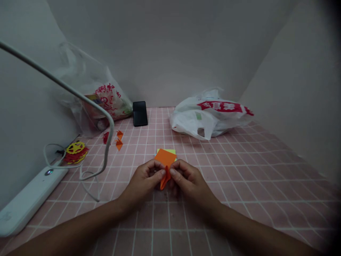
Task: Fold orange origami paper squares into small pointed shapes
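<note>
Between my two hands is a small piece of folded orange paper (pixel 165 179), creased into a narrow shape. My left hand (pixel 146 177) pinches its left side between thumb and forefinger. From the other side, my right hand (pixel 189 177) pinches it the same way, with the lower fingers partly hidden. Just beyond the fingertips lies a stack of square paper sheets (pixel 165 155), orange on top with yellow showing beneath. Farther off to the left rest two small folded orange paper pieces (pixel 119 144) and a red one (pixel 106 137).
A grey cable (pixel 66 87) arches across the left side above a white power strip (pixel 34 199). Red and yellow cut-out shapes (pixel 76 147) lie beside it. At the back are a filled clear bag (pixel 90 96), a black phone (pixel 140 113) and a white plastic bag (pixel 191 121). Walls enclose the table.
</note>
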The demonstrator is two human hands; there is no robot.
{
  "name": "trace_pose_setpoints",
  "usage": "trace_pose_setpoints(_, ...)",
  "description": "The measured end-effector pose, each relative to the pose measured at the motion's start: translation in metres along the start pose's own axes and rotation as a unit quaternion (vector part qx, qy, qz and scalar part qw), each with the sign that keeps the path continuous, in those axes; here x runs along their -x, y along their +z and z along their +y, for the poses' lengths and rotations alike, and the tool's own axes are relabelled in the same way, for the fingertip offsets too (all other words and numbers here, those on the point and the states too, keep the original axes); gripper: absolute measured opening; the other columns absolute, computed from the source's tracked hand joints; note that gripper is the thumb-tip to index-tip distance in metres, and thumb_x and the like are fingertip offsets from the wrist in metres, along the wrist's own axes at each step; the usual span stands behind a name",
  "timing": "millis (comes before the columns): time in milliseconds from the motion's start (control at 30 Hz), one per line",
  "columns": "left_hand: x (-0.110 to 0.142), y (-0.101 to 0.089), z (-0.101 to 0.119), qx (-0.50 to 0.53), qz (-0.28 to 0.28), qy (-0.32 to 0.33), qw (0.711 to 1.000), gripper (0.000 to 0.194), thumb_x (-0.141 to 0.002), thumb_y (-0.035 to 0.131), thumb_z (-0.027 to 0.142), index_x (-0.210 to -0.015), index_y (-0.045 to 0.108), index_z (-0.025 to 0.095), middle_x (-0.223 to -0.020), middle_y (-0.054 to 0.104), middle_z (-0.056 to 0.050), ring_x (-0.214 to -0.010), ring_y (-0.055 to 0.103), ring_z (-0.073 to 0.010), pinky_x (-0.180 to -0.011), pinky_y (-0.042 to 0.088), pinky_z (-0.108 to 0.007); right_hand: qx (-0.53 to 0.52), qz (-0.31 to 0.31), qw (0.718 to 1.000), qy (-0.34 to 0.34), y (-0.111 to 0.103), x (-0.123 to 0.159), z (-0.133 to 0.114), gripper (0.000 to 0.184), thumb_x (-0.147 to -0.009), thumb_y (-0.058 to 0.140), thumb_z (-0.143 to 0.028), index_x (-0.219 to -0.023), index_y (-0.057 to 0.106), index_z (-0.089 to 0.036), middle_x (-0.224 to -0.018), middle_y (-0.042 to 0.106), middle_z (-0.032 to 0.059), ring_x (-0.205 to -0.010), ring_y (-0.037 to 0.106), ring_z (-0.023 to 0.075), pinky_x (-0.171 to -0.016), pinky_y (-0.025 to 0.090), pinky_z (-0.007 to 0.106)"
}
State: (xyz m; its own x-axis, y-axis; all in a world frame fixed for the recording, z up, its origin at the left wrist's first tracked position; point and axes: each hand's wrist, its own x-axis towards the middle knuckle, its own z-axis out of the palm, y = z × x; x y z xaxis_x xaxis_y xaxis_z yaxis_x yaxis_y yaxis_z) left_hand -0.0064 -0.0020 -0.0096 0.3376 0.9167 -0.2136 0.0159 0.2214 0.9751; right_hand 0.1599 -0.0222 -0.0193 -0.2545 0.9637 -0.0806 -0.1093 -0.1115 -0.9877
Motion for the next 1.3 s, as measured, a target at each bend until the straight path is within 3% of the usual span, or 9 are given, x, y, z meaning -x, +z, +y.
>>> trace_pose_setpoints(533,0.0023,0.0019,0.0037,-0.027,-0.003,0.016,1.000,0.021,-0.077,0.068,0.035,-0.079,0.058,0.017,-0.071,0.058,0.002,-0.065,0.053,-0.0121,-0.062,0.041,-0.025,0.009,0.014,1.000,0.016,0.0031,-0.0010,-0.0014,0.018,-0.087,0.064,-0.032,-0.081,0.053,-0.019,-0.061,0.058,-0.0035,-0.047,0.051,0.0086,-0.044,0.039,0.020)
trace_pose_setpoints(1300,0.0012,-0.0003,-0.0002,0.004,-0.009,0.010,1.000,0.018,-0.080,0.068,0.032,-0.080,0.059,0.016,-0.071,0.060,0.002,-0.065,0.055,-0.0118,-0.061,0.041,-0.025,-0.034,-0.013,0.999,0.028,0.0015,-0.0036,-0.0009,0.021,-0.083,0.066,-0.034,-0.079,0.052,-0.019,-0.056,0.056,-0.0055,-0.043,0.051,0.0085,-0.042,0.038,0.021)
